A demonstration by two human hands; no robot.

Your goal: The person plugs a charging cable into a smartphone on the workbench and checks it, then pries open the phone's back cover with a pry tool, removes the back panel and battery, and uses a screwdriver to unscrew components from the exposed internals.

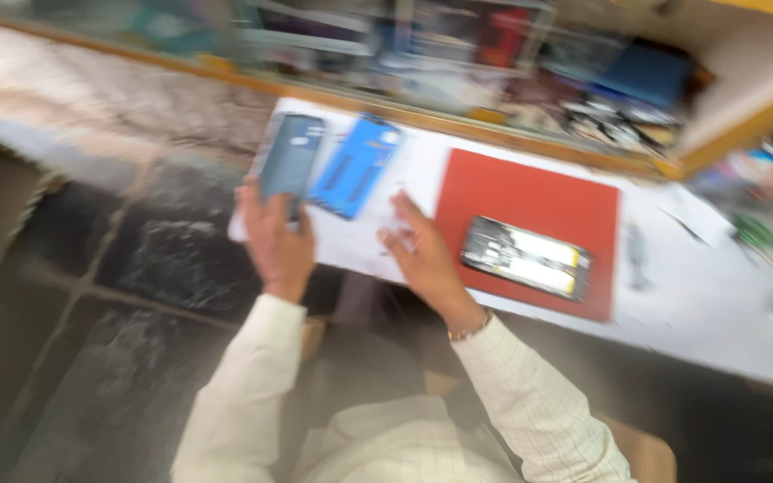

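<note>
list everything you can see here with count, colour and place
phone panel: 1, grey-blue, held in left hand
blue panel: 1, blue, on white table beside it
red mat: 1, red, middle of table
opened phone: 1, dark with pale inside, on red mat
table: 1, white
shelf clutter: blurred, mixed colours, behind table
bracelet: 1, gold, right wrist
left hand: holds phone panel
right hand: flat on table

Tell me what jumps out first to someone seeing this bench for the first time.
The red mat on the white table stands out, with an opened phone lying on it. Left of it, the left hand holds a grey-blue phone panel beside a bright blue panel; the right hand rests flat nearby.
</note>
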